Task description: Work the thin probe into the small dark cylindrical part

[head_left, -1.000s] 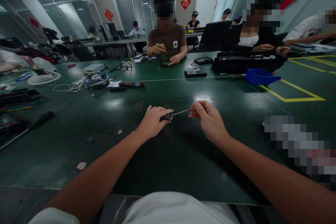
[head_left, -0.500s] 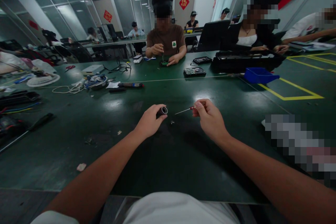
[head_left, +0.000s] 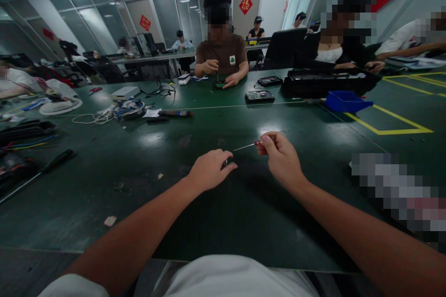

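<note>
My left hand [head_left: 213, 169] is low over the green tabletop [head_left: 244, 232], its thumb and index finger stretched apart. Between them a bit of a short dark tube [head_left: 225, 164] with a pale rim shows; the rest is hidden in the palm. My right hand [head_left: 281, 154] grips a screwdriver [head_left: 259, 143] by its reddish, clear-looking handle. The thin metal shaft points left, its tip close to my left fingertips and touching nothing that I can make out. Any small parts under the left fingers are hidden.
Across the table a person [head_left: 221, 55] works on a green board. A blue bin [head_left: 348, 101], a hard-drive-like device [head_left: 259, 96], a pen-shaped tool [head_left: 176, 113] and a white round grille [head_left: 61, 107] lie farther off. A long screwdriver [head_left: 38, 174] lies left; a pixelated object [head_left: 393, 190] right.
My left hand has moved down and to the right with the tube, its thumb and index finger now spread where small metal bits lay. The right hand and screwdriver have hardly moved.
</note>
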### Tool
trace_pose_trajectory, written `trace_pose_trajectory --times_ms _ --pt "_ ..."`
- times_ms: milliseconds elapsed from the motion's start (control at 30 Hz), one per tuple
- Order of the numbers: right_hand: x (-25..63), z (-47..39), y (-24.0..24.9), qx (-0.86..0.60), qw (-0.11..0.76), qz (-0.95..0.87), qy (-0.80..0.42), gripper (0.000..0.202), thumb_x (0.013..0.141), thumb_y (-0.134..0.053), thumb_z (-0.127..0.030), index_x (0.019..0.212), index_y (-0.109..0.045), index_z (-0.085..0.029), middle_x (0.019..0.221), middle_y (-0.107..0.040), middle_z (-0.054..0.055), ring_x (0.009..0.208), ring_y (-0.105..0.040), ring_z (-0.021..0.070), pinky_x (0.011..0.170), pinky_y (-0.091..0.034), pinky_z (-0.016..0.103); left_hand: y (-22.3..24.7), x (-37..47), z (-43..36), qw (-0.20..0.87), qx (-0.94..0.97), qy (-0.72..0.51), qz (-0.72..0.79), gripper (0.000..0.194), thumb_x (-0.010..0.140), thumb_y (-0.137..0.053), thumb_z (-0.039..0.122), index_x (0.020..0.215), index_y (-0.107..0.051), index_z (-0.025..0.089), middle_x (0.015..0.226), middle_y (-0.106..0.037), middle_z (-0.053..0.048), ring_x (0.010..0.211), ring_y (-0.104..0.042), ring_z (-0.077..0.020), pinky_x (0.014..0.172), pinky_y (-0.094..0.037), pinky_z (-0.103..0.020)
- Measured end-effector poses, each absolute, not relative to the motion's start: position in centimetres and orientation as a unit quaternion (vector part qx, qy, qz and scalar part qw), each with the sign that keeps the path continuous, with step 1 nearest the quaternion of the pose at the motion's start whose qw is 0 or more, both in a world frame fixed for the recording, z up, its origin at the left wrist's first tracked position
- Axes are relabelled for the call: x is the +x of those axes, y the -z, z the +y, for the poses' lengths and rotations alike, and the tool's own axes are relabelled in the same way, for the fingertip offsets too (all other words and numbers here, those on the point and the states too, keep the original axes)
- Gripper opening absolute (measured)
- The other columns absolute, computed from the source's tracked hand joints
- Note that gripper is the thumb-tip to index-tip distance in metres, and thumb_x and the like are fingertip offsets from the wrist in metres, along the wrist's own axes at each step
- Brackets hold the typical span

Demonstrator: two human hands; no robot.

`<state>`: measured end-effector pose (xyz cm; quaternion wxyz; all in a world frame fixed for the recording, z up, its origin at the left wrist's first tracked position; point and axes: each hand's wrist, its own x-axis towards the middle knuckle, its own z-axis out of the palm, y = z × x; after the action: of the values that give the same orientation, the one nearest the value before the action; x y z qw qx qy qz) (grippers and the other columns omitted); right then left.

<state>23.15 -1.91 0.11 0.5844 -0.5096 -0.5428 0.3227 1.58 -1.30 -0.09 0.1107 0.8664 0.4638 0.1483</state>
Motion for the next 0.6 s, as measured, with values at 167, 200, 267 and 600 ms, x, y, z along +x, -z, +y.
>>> trace_pose_trajectory --times_ms 167,200,267,600 --pt "23.1 -1.9 -0.1 -0.504 0.598 -0.538 -0.316 0.025 0.092 -0.057 -0.047 0.092 -0.060 -0.023 0.079 -0.066 0.003 0.071 -0.062 0.0185 0.067 -0.052 0.036 0.3 2.8 -1.3 0.022 0.899 -0.036 0.437 0.030 0.100 -0.049 0.042 0.115 -0.065 0.021 0.103 -0.066 -0.009 0.094 -0.065 -0.0268 0.071 -0.051 -0.034" --pt "23.1 -1.9 -0.1 -0.501 0.600 -0.538 -0.315 0.025 0.092 -0.057 -0.048 0.092 -0.060 -0.023 0.079 -0.066 0.003 0.071 -0.062 0.0184 0.067 -0.052 0.036 0.2 2.8 -1.3 0.023 0.899 -0.029 0.437 0.029 0.100 -0.050 0.040 0.112 -0.065 0.020 0.102 -0.066 -0.009 0.094 -0.065 -0.0263 0.071 -0.050 -0.034" --pt "23.1 -1.9 -0.1 -0.497 0.601 -0.539 -0.318 0.025 0.092 -0.057 -0.047 0.092 -0.059 -0.022 0.079 -0.066 0.003 0.071 -0.062 0.0185 0.067 -0.052 0.036 0.0 2.7 -1.3 0.046 0.895 -0.035 0.442 0.026 0.099 -0.051 0.039 0.109 -0.064 0.019 0.101 -0.066 -0.008 0.091 -0.065 -0.0248 0.071 -0.049 -0.033" --pt "23.4 -1.8 -0.1 -0.487 0.601 -0.544 -0.327 0.022 0.093 -0.056 -0.044 0.093 -0.060 -0.023 0.082 -0.067 0.003 0.074 -0.063 0.0188 0.070 -0.053 0.037 -2.0 -0.4 -0.3 0.313 0.692 -0.402 0.512 0.024 0.090 -0.055 0.034 0.105 -0.067 0.020 0.085 -0.064 -0.002 0.066 -0.055 -0.0144 0.059 -0.041 -0.027"
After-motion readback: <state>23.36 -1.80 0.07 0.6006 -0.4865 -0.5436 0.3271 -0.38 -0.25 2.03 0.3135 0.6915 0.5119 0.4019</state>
